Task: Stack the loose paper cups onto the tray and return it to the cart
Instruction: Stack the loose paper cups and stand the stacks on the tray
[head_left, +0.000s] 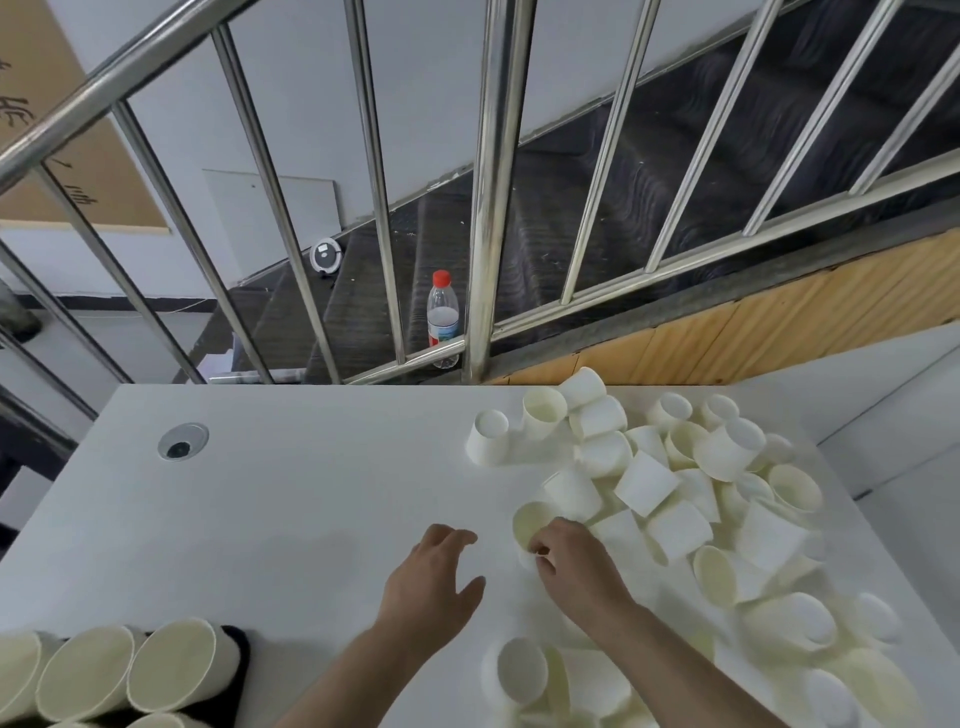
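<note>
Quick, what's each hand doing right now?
Left hand: open, empty, over the table.
Right hand: closed on a paper cup.

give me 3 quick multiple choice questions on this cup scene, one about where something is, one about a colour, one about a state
1. Where does the plastic bottle stand?
A. on the white table
B. beyond the table's far edge, by the railing
C. among the stacked cups

2. What colour is the bottle's cap?
A. red
B. blue
C. green

3. What is the right hand doing?
A. resting flat on bare table
B. holding the bottle
C. gripping a paper cup at the edge of the loose pile

Answers:
1. B, it stands past the table, behind the steel railing bars.
2. A, the cap is plainly red.
3. C, its fingers close on the cup's rim, while the left hand hovers open beside it.
</note>
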